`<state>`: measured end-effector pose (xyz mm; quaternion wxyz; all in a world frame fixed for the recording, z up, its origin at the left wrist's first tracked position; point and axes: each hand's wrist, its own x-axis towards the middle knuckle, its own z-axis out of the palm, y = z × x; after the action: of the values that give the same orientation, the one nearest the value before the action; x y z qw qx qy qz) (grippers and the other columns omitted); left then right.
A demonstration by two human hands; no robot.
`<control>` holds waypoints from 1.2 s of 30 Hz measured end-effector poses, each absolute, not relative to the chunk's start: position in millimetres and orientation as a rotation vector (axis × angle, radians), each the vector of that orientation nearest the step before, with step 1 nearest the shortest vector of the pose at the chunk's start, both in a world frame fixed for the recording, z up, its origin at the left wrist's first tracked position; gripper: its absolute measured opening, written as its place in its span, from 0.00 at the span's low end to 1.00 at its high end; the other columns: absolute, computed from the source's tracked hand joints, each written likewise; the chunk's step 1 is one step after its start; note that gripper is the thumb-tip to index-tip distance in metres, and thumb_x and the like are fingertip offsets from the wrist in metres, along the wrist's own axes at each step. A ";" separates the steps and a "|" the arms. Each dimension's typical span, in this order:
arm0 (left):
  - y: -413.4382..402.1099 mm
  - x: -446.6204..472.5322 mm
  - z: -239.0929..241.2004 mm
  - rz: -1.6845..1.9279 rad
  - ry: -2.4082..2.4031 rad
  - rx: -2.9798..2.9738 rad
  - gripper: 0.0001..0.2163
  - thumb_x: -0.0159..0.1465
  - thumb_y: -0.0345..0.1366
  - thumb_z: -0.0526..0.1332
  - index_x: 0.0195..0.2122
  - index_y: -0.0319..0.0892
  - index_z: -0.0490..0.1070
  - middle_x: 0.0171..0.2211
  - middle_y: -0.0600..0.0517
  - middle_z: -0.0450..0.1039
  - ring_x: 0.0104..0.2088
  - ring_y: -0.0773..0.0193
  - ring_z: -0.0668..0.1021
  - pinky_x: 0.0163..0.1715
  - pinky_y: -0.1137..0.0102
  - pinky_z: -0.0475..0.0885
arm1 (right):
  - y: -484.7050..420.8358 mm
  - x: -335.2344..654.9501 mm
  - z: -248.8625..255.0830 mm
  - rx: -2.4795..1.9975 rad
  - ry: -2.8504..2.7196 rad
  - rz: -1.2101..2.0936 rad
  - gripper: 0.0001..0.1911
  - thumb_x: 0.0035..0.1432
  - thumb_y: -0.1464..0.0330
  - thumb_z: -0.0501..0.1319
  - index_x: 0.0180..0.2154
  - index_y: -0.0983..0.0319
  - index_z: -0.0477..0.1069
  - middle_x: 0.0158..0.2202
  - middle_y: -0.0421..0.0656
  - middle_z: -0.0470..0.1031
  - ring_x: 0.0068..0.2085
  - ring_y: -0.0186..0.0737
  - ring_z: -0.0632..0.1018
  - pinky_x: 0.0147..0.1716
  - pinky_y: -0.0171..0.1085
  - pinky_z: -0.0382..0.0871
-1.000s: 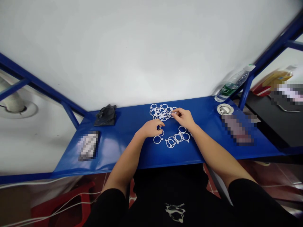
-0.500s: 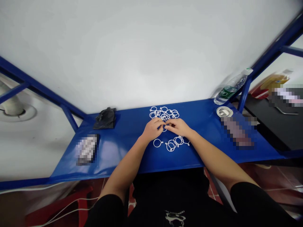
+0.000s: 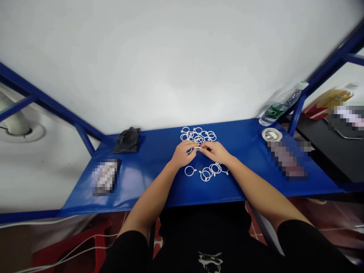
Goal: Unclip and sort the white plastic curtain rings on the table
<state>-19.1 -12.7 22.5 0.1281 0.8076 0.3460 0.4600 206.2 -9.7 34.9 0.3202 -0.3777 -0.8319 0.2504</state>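
My left hand (image 3: 184, 153) and my right hand (image 3: 215, 152) meet over the middle of the blue table. Between their fingertips is a white plastic ring (image 3: 198, 148), seen nearly edge-on and partly covered by the fingers; both hands are closed on it. Just beyond the hands lies a pile of white rings (image 3: 198, 134), each with a small tab. Nearer to me, a single white ring (image 3: 190, 171) rests below my left hand. A cluster of several overlapping rings (image 3: 209, 173) lies below my right hand.
A crumpled black plastic bag (image 3: 127, 140) lies at the table's back left. On the right are a water bottle (image 3: 281, 104) leaning by the blue frame (image 3: 297, 110) and a coiled white strap (image 3: 271, 135). Blurred-out items lie on both sides. A white wall (image 3: 170, 68) rises behind.
The ring between my hands has tilted to nearly edge-on and shows more plainly between the fingertips. My hands stay almost in place; the view has shifted slightly.
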 end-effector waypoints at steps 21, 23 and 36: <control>-17.8 -18.3 27.3 1.190 1.018 2.290 0.09 0.68 0.32 0.61 0.41 0.45 0.82 0.38 0.51 0.85 0.39 0.62 0.84 0.44 0.65 0.79 | -7.4 207.4 32.7 -0.968 -2.234 0.543 0.13 0.71 0.59 0.59 0.41 0.57 0.81 0.33 0.42 0.83 0.34 0.39 0.80 0.36 0.36 0.68; -18.0 -18.4 27.6 1.168 1.039 2.272 0.08 0.68 0.32 0.62 0.41 0.45 0.82 0.38 0.51 0.85 0.38 0.62 0.84 0.44 0.66 0.79 | -7.2 207.4 32.4 -0.972 -2.237 0.542 0.13 0.71 0.59 0.60 0.42 0.57 0.81 0.33 0.42 0.83 0.34 0.39 0.81 0.36 0.37 0.68; -16.2 -15.3 25.6 1.178 1.085 2.186 0.08 0.61 0.26 0.61 0.35 0.44 0.79 0.34 0.53 0.83 0.35 0.64 0.83 0.39 0.68 0.77 | -8.4 207.4 34.0 -0.952 -2.240 0.585 0.12 0.69 0.61 0.60 0.41 0.57 0.81 0.28 0.39 0.79 0.30 0.37 0.77 0.32 0.35 0.65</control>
<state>-15.3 -16.2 25.6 0.2140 0.7879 0.3911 0.4247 207.4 -8.4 34.0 0.3138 -0.3613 -0.8496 0.2219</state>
